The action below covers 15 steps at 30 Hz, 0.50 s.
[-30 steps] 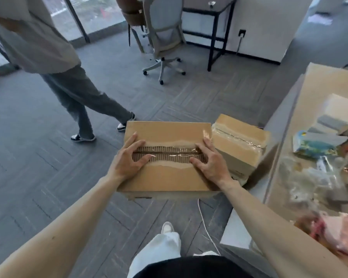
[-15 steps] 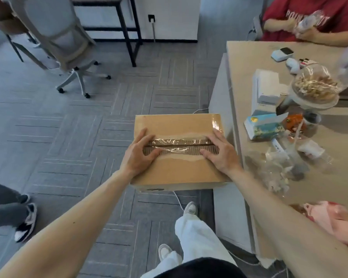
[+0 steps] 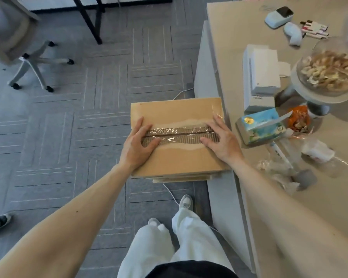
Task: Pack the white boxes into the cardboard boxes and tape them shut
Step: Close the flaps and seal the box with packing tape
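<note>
The brown cardboard box (image 3: 176,159) sits beside the edge of the beige table (image 3: 229,57), above the grey floor (image 3: 88,117). The left hand (image 3: 138,146) and right hand (image 3: 222,141) lie flat on its lid, fingers extended, gripping nothing, pressing the clear tape strip (image 3: 177,133) at each seam end. Two white rectangular boxes (image 3: 263,77) lie stacked on the table

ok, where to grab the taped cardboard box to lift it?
Probably by the two short ends of the cardboard box, one hand from each side: its top is flat, no hold, and left hand and right hand lie near those ends.
</note>
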Each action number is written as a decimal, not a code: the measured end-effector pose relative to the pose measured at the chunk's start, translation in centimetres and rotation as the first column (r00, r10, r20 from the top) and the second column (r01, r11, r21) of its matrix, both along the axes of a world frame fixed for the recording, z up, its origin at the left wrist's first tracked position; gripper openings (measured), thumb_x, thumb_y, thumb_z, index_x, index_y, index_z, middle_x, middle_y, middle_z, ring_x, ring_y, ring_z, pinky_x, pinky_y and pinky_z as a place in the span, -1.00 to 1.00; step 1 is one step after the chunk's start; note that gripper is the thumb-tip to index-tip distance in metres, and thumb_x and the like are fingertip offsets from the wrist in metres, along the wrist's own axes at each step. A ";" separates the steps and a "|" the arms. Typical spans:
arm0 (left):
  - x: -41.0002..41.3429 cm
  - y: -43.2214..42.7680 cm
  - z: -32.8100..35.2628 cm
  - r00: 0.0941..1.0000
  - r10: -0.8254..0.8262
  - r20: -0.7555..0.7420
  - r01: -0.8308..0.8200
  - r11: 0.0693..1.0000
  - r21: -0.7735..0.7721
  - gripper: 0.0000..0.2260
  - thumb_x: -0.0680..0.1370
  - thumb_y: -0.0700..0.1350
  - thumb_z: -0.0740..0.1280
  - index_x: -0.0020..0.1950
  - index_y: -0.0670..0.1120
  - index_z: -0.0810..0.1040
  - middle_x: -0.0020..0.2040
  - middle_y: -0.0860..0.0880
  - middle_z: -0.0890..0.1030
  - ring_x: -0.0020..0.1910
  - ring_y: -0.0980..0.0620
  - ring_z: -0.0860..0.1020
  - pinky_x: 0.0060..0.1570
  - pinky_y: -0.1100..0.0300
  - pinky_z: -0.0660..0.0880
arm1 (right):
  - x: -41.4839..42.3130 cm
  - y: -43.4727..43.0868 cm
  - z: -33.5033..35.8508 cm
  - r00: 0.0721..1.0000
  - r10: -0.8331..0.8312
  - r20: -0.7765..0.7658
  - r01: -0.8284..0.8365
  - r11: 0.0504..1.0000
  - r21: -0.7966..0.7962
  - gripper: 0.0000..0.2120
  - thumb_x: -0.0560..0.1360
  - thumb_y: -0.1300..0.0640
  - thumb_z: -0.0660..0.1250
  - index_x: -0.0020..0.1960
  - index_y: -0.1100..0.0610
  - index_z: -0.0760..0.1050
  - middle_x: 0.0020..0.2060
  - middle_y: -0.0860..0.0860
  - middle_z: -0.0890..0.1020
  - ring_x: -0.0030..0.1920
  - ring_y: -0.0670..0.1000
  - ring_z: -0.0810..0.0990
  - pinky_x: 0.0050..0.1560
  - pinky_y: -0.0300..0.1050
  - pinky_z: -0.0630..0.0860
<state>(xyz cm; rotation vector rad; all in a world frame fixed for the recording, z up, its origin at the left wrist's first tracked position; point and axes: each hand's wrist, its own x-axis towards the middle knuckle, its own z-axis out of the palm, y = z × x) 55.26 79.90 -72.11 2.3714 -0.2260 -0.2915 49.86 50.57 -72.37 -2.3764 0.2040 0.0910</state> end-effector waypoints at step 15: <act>1.0 0.4 -4.1 0.998 -0.039 -0.058 0.039 0.999 0.000 -0.45 0.52 0.17 0.39 0.47 0.07 0.39 0.59 0.20 0.11 0.45 0.03 0.35 0.40 -0.05 0.35 | -0.1 0.4 -2.9 0.998 -0.040 -0.053 0.041 0.999 0.013 -0.45 0.48 -0.03 0.45 0.43 0.05 0.43 0.55 -0.10 0.21 0.52 -0.06 0.21 0.38 0.10 0.36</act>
